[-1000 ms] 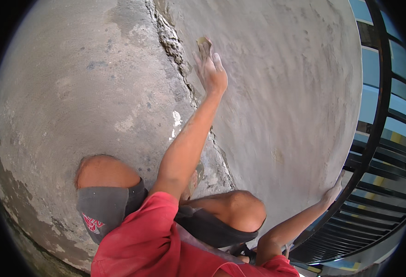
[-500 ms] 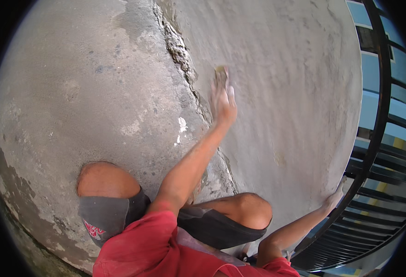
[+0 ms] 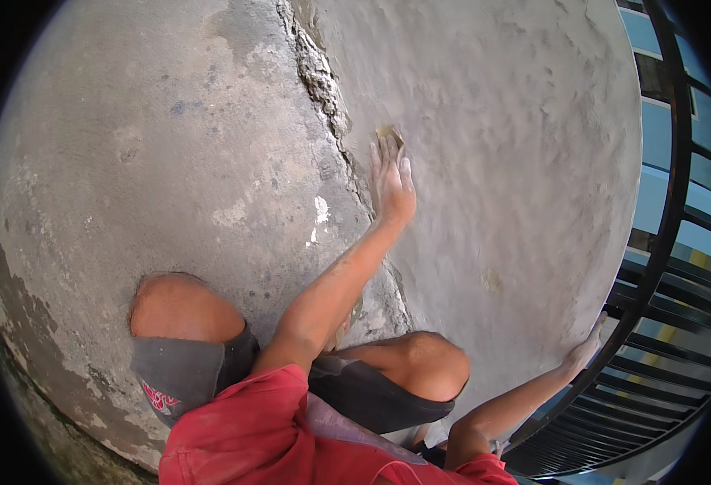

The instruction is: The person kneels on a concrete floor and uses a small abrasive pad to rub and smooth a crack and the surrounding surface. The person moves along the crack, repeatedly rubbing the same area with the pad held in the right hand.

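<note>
My left hand (image 3: pixel 393 187) reaches forward, dusted with pale powder, its fingers laid over a small yellowish-brown flat pad (image 3: pixel 389 136). The pad is pressed against the smooth grey plastered surface (image 3: pixel 501 162), just right of a rough crack. Whether it is a sponge or a folded abrasive sheet I cannot tell. Far to the right, my right hand (image 3: pixel 588 346), also whitened, rests with fingers stretched along the edge of the plastered surface, beside the black metal railing (image 3: pixel 654 275). No object shows in it.
A jagged broken crack (image 3: pixel 319 85) runs between the plaster and older, stained concrete (image 3: pixel 153 162) at left. My bent knees (image 3: pixel 186 311) are close to the surface. Blue panels (image 3: pixel 656 133) show behind the railing.
My left hand and the pad have shifted slightly back toward me along the plaster. My right hand stays by the railing. The whole view has tilted a little.
</note>
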Motion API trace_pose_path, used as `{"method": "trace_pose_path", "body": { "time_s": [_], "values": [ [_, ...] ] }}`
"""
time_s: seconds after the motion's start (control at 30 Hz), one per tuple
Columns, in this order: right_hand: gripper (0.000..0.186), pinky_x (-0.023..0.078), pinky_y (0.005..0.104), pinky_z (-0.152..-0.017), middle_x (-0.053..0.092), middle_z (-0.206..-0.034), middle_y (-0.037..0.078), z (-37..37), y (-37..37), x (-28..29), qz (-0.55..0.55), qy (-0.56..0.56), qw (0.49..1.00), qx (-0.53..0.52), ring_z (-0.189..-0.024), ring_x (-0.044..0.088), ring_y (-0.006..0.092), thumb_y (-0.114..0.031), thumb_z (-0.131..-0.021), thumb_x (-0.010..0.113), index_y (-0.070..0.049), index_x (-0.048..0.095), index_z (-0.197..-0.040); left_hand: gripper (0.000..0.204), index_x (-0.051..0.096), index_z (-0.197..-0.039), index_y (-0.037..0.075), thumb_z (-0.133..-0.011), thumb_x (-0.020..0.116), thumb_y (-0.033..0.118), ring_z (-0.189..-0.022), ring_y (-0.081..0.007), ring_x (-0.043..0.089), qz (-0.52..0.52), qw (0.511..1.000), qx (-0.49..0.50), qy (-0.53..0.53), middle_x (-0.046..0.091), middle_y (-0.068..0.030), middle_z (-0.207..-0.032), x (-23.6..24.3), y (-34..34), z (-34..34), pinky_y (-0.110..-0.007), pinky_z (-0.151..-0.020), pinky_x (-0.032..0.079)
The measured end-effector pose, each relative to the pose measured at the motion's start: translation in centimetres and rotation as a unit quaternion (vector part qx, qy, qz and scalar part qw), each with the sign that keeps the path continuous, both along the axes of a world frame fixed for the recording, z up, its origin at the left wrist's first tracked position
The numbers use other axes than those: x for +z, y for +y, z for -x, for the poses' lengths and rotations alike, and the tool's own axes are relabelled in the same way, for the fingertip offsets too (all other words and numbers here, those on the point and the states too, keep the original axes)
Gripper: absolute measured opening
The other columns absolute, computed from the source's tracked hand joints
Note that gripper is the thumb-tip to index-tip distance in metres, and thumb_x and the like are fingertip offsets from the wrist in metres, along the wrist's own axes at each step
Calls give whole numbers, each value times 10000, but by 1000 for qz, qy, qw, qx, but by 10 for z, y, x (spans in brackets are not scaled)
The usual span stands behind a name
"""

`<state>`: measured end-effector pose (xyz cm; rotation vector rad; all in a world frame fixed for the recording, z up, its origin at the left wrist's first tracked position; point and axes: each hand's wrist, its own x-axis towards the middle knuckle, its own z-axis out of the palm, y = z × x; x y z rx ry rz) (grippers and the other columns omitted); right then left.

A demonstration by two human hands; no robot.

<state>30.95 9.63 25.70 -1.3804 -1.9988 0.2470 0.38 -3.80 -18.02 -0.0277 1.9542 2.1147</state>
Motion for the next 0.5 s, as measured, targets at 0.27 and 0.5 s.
{"method": "trace_pose_path", "body": {
  "time_s": [0.27, 0.5],
  "values": [
    [789, 520, 350, -1043, 760, -1284, 161, 1, 3, -2, -28, 6, 1000, -6, -1159, 695, 255, -611, -1091, 572, 121, 712, -1350, 633, 304, -1732, 103, -1186, 296, 422, -1652, -490, 170, -15, 998, 1, 63, 298, -188, -1782, 14, -2, -32, -578, -1345, 173],
    [741, 524, 348, -1063, 772, -1269, 162, -6, -4, 0, -23, 5, 1000, -21, -1150, 709, 254, -569, -1104, 577, 116, 715, -1350, 618, 401, -1671, 4, -1185, 311, 376, -1653, -486, 175, -51, 996, 41, 54, 332, -229, -1757, 31, 4, -16, -582, -1350, 142]
  ]
}}
